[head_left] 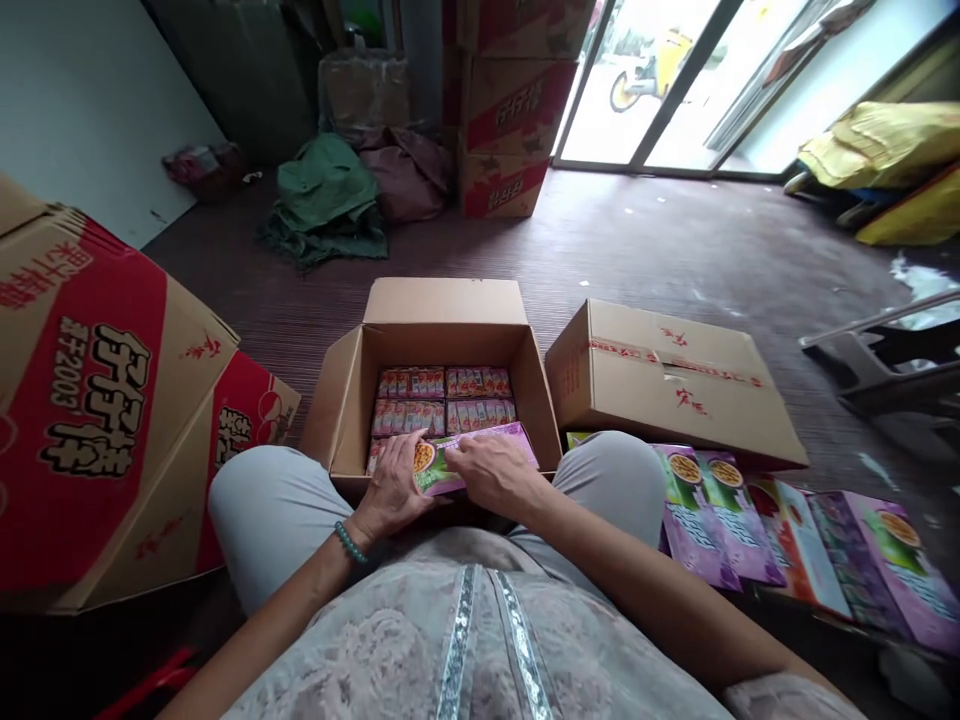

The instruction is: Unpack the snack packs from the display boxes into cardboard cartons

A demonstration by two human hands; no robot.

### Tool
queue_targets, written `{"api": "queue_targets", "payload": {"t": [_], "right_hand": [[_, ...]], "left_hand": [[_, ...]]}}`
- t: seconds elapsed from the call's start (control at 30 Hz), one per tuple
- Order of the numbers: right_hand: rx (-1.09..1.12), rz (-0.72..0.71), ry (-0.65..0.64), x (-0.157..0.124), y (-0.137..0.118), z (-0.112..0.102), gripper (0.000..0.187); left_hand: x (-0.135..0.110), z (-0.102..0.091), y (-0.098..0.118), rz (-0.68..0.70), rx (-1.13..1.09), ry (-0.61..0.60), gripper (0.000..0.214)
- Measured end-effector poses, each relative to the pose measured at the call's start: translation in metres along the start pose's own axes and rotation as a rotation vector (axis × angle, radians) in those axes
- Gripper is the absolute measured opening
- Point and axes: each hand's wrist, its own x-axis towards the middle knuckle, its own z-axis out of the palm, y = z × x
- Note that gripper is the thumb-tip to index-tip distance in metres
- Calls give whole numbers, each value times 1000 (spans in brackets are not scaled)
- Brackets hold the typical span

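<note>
A purple and green box (pixel 441 480) with a passion fruit picture lies slanted across the near side of an open cardboard carton (pixel 442 345). My left hand (pixel 394 480) grips its left end, fingers over the top. My right hand (pixel 496 472) is closed on its middle, knuckles up; the fingertips are partly hidden. Inside the carton, small packs (pixel 409 415) stand in tight rows, their printed ends facing up. The carton sits between my knees with its far and left flaps folded out.
A taped carton (pixel 675 390) stands to the right, with more purple boxes (pixel 697 520) beside my right knee. At left is a large red and brown carton (pixel 97 400). Further off are stacked cartons (pixel 506 120), a green cloth (pixel 326 190) and a grey stool (pixel 892 370).
</note>
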Motion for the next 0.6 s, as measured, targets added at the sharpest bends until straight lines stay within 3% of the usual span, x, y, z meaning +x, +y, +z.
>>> {"api": "queue_targets", "payload": {"t": [0.17, 0.33, 0.47, 0.6], "right_hand": [[-36, -94, -73, 31, -34, -2, 18], [-102, -82, -164, 37, -48, -4, 20], [-168, -44, -203, 28, -28, -5, 22], [-199, 114, -271, 2, 19, -7, 23]], "left_hand": [[-4, 1, 0, 19, -56, 84, 84], [-10, 3, 1, 13, -62, 104, 94], [-11, 1, -1, 6, -47, 68, 101], [-9, -4, 1, 18, -60, 43, 105]]}}
